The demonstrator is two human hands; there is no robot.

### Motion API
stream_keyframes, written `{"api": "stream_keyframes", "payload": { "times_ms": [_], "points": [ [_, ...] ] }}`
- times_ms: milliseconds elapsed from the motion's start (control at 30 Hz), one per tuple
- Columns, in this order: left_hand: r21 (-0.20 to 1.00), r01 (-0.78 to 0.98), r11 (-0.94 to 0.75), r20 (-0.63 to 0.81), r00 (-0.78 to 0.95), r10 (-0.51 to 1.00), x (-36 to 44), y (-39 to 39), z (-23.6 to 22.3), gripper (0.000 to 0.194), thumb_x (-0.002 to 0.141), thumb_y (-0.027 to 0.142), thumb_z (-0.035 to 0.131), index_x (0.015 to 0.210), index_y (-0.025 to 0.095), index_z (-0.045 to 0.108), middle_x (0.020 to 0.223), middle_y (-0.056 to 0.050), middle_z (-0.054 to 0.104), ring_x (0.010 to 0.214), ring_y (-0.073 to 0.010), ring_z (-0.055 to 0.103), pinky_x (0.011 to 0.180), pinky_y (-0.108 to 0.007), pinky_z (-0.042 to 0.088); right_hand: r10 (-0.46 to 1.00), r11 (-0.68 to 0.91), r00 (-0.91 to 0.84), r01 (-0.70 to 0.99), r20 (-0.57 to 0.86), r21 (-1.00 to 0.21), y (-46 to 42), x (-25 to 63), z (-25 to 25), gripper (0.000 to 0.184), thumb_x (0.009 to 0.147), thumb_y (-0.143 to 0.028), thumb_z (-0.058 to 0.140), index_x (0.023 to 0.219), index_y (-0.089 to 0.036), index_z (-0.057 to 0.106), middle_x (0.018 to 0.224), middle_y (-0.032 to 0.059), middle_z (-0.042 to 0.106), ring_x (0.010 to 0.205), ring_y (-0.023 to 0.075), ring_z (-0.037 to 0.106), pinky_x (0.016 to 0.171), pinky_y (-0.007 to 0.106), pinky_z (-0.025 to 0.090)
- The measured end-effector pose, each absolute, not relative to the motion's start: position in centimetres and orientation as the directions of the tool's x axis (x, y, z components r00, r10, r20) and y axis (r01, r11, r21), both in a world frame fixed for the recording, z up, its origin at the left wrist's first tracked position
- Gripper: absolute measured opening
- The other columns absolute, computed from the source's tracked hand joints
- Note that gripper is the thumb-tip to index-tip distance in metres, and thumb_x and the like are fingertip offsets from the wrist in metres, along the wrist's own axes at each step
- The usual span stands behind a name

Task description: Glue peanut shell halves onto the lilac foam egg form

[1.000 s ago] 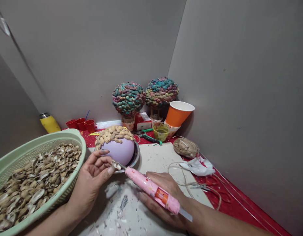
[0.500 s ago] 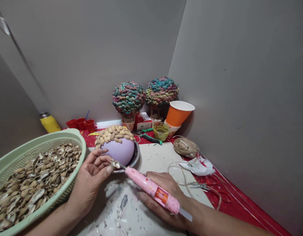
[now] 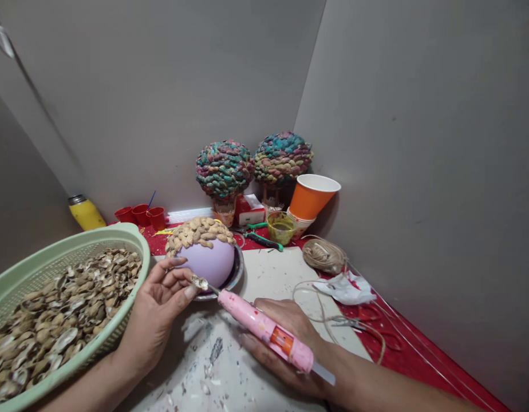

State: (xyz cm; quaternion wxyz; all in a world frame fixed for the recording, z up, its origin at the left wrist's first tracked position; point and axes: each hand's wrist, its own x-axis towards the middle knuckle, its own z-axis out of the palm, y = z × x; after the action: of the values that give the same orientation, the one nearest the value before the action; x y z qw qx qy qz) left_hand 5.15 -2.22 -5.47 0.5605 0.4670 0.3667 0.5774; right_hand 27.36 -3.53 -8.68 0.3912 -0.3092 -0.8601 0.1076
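Between the thumb and fingers of my left hand [image 3: 164,300] is a peanut shell half [image 3: 200,282], hollow side showing. My right hand [image 3: 285,343] is closed around a pink hot glue gun [image 3: 256,320], with a clear glue stick [image 3: 323,373] poking out of its rear. The gun's metal nozzle meets the shell or lies just beside it. Right behind my left hand, a lilac balloon [image 3: 208,263] rests in a dark-rimmed bowl [image 3: 237,269]. Peanut shells [image 3: 200,232] cover its upper part; its lower front is bare.
A green basket [image 3: 138,240] full of peanut shells stands at left. Two colourful shell-covered balls [image 3: 225,170] on stands, red cups [image 3: 139,215], an orange paper cup [image 3: 315,197] and pliers [image 3: 264,241] are at the back. Twine [image 3: 323,256] and scissors [image 3: 354,324] lie at right.
Almost nothing differs. The view has shifted very slightly; both hands keep the shell and the glue gun nozzle together in the same place.
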Motion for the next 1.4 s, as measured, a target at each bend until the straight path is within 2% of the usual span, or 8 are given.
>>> {"api": "stream_keyframes", "payload": {
  "times_ms": [433,700,1033,1400],
  "points": [
    [0.939,-0.326,-0.107,0.127,0.04,0.991,5.3,-2.1,-5.2,0.039,0.077,0.017,0.077,0.109,0.023,0.057,0.088,0.001,0.067,0.082,-0.0119,0.065,0.079,-0.022,0.053,0.616,0.78,-0.491,0.492,0.616,-0.387,-3.6,27.3,-8.9,0.028,0.093,-0.03,0.048,0.068,-0.023,0.04,0.059,-0.0039,0.044,0.048,0.0119,0.041,0.047,0.028,0.031],
    [0.938,-0.329,-0.106,0.127,0.043,0.991,5.3,-2.3,-5.1,0.037,0.078,0.016,0.076,0.109,0.022,0.057,0.088,0.001,0.067,0.082,-0.0117,0.065,0.08,-0.022,0.054,0.561,0.821,-0.518,0.449,0.646,-0.353,-3.6,27.3,-8.5,0.027,0.095,-0.027,0.045,0.068,-0.023,0.04,0.06,-0.0033,0.044,0.049,0.0123,0.042,0.047,0.028,0.031],
    [0.943,-0.321,-0.09,0.115,0.061,0.991,5.3,-2.1,-5.5,0.036,0.079,0.016,0.075,0.11,0.023,0.057,0.09,0.002,0.067,0.083,-0.0108,0.065,0.08,-0.02,0.052,0.576,0.814,-0.505,0.428,0.643,-0.394,-3.7,27.2,-8.2,0.03,0.095,-0.03,0.046,0.067,-0.024,0.036,0.059,-0.0049,0.039,0.048,0.0117,0.036,0.046,0.029,0.029],
    [0.964,-0.244,-0.1,0.126,0.091,0.988,5.3,-2.4,-6.2,0.039,0.077,0.018,0.077,0.11,0.022,0.057,0.088,0.0,0.068,0.082,-0.0128,0.064,0.078,-0.023,0.052,0.614,0.787,-0.505,0.451,0.606,-0.421,-3.8,27.1,-8.4,0.03,0.092,-0.033,0.049,0.067,-0.025,0.034,0.057,-0.0055,0.039,0.046,0.0117,0.036,0.046,0.028,0.03]
  ]
}}
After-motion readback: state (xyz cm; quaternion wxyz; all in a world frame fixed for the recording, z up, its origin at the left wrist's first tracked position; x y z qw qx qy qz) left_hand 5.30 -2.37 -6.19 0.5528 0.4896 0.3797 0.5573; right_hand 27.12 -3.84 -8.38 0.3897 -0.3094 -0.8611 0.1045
